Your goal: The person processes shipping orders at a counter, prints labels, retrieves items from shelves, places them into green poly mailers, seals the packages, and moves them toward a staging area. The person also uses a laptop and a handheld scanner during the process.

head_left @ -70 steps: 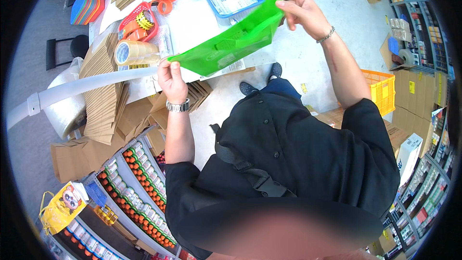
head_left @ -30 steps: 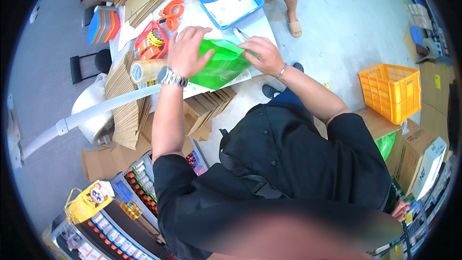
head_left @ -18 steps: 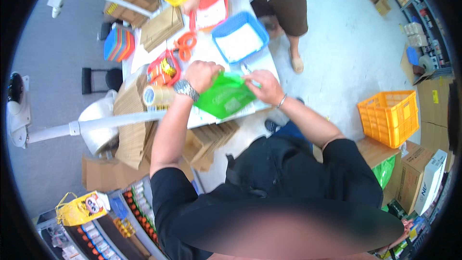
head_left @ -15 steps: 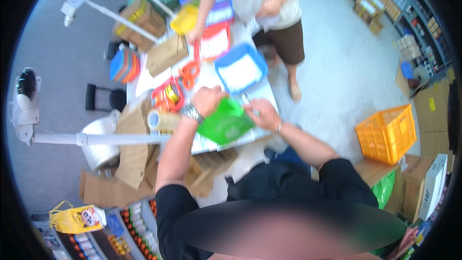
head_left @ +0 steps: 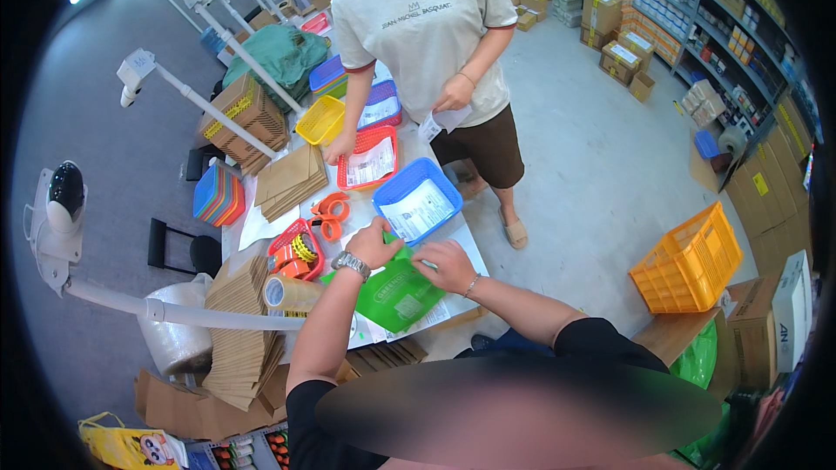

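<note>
A green plastic bag (head_left: 399,298) with pale print hangs in front of me over the near end of the white table. My left hand (head_left: 374,248) is closed on its upper edge; a metal watch circles that wrist. Close to the bag's upper right side is my right hand (head_left: 448,266), its fingers bent together around a small pale thing too little to name. Just beyond the hands lies a blue basket (head_left: 454,210) with a printed paper sheet (head_left: 418,209) in it. Orange tape dispensers (head_left: 330,214) and a small red basket of tape rolls (head_left: 319,265) are left of my left hand.
Across the table a person (head_left: 427,43) holds paper and touches a red basket (head_left: 374,133). Flat brown cartons (head_left: 294,181) lie on the table, more (head_left: 233,318) at its left. A white pole (head_left: 218,317) crosses near my left forearm. An orange crate (head_left: 688,259) stands right.
The view has tilted up, so the table and the person sit lower in it. My right hand has shifted slightly along the bag's edge. My left hand keeps hold of the bag.
</note>
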Demonstrator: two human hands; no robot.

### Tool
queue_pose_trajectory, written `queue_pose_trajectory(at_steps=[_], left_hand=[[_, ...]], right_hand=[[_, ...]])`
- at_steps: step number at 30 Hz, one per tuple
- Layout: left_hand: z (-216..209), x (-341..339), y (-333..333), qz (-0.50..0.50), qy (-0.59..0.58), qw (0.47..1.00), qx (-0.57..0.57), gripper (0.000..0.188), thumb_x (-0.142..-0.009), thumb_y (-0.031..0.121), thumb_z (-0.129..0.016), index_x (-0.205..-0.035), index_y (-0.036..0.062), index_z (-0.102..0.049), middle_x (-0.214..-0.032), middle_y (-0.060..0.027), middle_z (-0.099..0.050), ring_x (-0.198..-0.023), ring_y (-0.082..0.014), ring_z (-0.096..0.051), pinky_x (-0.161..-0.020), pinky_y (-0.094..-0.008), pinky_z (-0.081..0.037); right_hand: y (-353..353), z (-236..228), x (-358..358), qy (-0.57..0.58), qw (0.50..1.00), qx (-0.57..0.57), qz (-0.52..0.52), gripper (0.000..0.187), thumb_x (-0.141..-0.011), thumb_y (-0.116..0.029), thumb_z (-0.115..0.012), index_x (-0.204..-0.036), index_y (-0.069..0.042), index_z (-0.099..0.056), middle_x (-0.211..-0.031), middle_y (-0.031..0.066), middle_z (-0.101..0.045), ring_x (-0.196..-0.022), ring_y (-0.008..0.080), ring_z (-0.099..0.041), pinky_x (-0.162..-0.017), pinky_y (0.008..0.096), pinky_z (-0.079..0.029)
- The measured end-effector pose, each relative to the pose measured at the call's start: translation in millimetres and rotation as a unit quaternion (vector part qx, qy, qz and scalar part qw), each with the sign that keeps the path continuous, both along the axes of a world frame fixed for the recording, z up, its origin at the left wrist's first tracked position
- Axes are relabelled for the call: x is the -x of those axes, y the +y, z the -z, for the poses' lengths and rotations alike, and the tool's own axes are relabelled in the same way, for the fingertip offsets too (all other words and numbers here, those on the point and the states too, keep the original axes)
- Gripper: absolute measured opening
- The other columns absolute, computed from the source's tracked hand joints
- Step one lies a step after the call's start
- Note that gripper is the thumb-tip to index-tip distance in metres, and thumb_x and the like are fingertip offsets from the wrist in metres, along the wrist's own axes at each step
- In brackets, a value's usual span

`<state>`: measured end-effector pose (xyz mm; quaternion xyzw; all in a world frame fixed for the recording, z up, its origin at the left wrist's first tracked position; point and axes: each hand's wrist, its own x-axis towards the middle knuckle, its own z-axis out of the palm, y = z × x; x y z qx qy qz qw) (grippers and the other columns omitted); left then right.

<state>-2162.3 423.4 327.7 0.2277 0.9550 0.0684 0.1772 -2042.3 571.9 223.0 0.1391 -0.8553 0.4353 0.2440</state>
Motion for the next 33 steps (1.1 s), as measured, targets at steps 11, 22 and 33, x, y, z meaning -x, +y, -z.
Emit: queue_pose_trajectory(at_steps=[11, 22, 33], left_hand=[[8.8, 23.2, -9.0, 0.048, -0.021, 0.998, 0.045, 0.033, -0.07, 0.028, -0.072, -0.098, 0.0103, -0.071, -0.1, -0.0166, -0.068, -0.093, -0.0311, -0.066, -0.085, -0.0396, -0.052], [3.5, 13.3, 2.5, 0.109, -0.05, 0.973, 0.196, 0.035, -0.072, 0.034, -0.07, -0.094, 0.0065, -0.071, -0.097, -0.0188, -0.068, -0.093, -0.0321, -0.067, -0.082, -0.041, -0.053], [-21.2, -12.1, 22.6, 0.142, 0.008, 0.955, 0.261, 0.039, -0.075, 0.038, -0.07, -0.092, 0.0037, -0.07, -0.097, -0.0184, -0.069, -0.092, -0.0311, -0.067, -0.079, -0.0405, -0.054]], right_hand=[[-17.0, -8.9, 12.9, 0.042, 0.998, 0.036, 0.016, 0.01, -0.079, -0.019, -0.069, -0.084, -0.012, -0.064, -0.08, 0.0024, -0.062, -0.078, 0.0233, -0.06, -0.068, 0.0359, -0.041], [-26.0, -14.5, 6.6, 0.049, 0.997, 0.057, -0.007, 0.007, -0.08, -0.016, -0.068, -0.084, -0.011, -0.065, -0.079, 0.0035, -0.062, -0.078, 0.0237, -0.06, -0.071, 0.0359, -0.041], [-22.8, -5.6, -0.6, -0.003, 0.99, 0.14, -0.009, 0.007, -0.083, -0.012, -0.065, -0.084, -0.007, -0.061, -0.075, 0.0079, -0.061, -0.069, 0.0279, -0.059, -0.063, 0.0377, -0.044]])
